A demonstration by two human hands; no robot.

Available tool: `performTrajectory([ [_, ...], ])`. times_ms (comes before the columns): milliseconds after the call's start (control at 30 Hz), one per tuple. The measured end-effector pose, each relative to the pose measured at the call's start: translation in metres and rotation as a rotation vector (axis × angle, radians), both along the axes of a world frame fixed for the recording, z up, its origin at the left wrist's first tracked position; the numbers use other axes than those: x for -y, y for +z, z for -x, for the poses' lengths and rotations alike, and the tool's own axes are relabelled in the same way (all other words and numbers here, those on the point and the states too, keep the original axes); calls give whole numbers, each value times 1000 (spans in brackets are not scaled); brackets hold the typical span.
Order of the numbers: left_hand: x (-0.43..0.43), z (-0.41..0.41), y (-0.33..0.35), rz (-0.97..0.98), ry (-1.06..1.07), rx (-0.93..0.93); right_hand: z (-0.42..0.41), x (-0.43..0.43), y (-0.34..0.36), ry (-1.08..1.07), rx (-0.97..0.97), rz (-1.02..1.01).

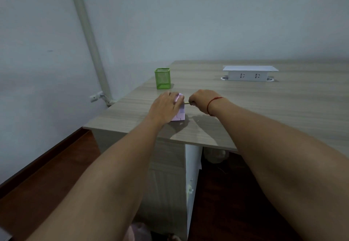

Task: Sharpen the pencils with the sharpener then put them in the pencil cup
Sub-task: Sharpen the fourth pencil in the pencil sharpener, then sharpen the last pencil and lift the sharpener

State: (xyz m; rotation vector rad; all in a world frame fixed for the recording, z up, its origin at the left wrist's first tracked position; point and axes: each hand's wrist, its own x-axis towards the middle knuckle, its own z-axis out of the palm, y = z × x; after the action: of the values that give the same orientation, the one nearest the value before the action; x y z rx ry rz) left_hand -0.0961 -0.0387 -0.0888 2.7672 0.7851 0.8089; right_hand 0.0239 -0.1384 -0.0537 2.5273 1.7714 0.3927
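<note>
A pink box-shaped sharpener stands near the left corner of the wooden desk. My left hand lies over its top and left side and holds it down. My right hand is curled round a pencil; only a short yellowish bit of it shows between my fingers and the sharpener's right face. Its tip is hidden inside the sharpener. The green mesh pencil cup stands behind the sharpener, close to the desk's left edge. I cannot see into the cup.
A white pop-up socket box rises from the desk at the back right. The desk's left and front edges run close to the sharpener. A pale wall and a pipe stand to the left, with dark floor below.
</note>
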Motion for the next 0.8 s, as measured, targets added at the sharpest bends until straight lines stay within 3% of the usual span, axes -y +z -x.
performTrajectory([
  [167,-3,6,3,245,17,150,-25,28,1,-93,-20,2],
  [267,-5,5,3,298,35,181,-54,65,6,-204,-32,-21],
  [367,5,-8,2,173,16,124,-62,80,1,-248,-73,-53],
  [800,-3,-13,-8,124,34,153,-77,86,-21,-322,-66,-96],
])
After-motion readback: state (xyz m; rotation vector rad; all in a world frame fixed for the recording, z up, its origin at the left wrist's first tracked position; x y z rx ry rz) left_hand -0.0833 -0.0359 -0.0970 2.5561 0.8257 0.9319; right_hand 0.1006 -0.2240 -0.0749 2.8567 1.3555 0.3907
